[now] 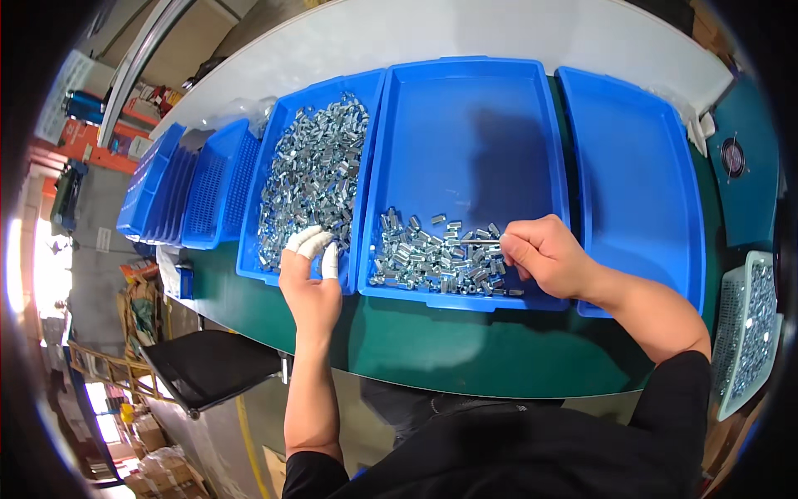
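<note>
My left hand (309, 279), with white coverings on its fingertips, reaches over the near edge of a blue tray (247, 249) heaped with small silvery metal pieces (312, 166) that look like long hex nuts. Its thumb and fingers are apart, touching or just above the heap; no piece shows between them. In the middle blue tray (465, 83), a smaller pile of the same pieces (432, 258) lies along the near side. At that pile's right end my right hand (544, 256) is closed in a pinch. A slim metal piece (484, 242) sticks out leftward from its fingertips.
Another blue tray (640, 191) lies to the right on the green table (465, 349). Blue perforated baskets (220, 187) stand at the left. A pale green basket (748, 333) of metal pieces is at the far right. A black chair (212, 366) stands below the table's left edge.
</note>
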Motion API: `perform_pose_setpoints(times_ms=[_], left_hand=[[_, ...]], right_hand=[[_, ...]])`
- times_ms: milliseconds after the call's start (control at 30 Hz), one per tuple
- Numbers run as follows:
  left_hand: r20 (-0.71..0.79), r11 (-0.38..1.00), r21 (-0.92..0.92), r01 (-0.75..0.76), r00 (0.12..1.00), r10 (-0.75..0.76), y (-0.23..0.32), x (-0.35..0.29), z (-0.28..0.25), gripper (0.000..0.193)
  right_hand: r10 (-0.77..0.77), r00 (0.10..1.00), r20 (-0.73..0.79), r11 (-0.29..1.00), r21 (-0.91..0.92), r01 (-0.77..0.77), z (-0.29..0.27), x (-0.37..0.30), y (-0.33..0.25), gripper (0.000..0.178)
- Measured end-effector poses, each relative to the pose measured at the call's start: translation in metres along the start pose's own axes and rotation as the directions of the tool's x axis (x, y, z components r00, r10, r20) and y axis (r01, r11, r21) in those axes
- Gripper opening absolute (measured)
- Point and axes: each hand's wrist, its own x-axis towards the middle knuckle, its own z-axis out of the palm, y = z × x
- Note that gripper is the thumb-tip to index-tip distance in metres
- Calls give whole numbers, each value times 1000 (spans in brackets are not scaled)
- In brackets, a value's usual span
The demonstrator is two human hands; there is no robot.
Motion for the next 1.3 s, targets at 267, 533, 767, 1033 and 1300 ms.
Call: perform_pose_setpoints(times_ms=[267,533,767,1033,1300], left_hand=[[407,977,-155,-143,892,195,63,41,49,26],[415,936,-330,125,909,25,73,39,81,26],[606,3,-776,631,746,-276,93,6,80,17],[579,385,-698,604,792,-195,102,-6,80,13],[336,592,-780,205,934,120,98,-15,78,17]], right_hand=[[-27,999,-17,997,76,28,1,2,7,30],[-56,994,-89,991,113,66,9,8,19,29],[-90,988,-127,996,-27,87,4,7,9,31],[-340,937,-84,919,-242,312,9,6,22,22],[91,974,206,976,178,-129,3,4,6,33]])
